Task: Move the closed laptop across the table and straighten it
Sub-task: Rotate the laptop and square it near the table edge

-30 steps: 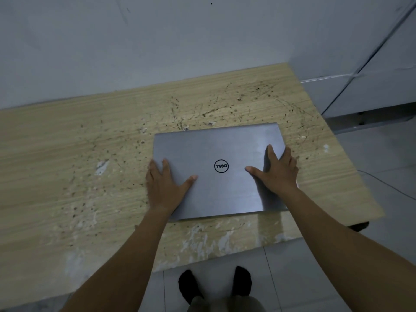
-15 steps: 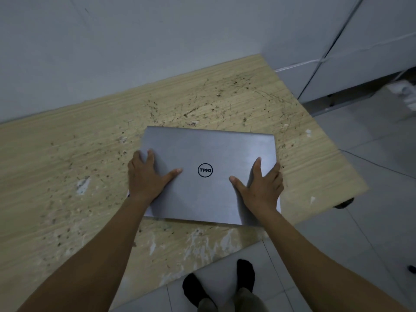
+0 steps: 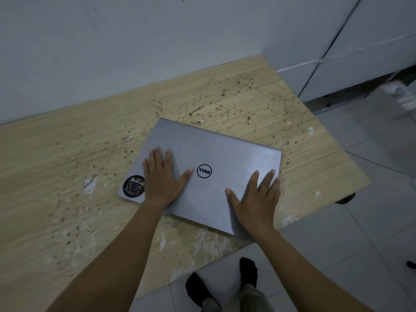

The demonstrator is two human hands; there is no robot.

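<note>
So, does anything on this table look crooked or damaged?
Yes. The closed laptop lies askew to the table edges, its near right corner close to the front edge. The tabletop is scratched, with white patches where the surface is chipped.

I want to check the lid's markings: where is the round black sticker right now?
In the head view, the round black sticker sits on the grey closed laptop, at its near-left corner, just left of the left hand.

right hand covers laptop near corner; sticker txt unreadable.
</note>
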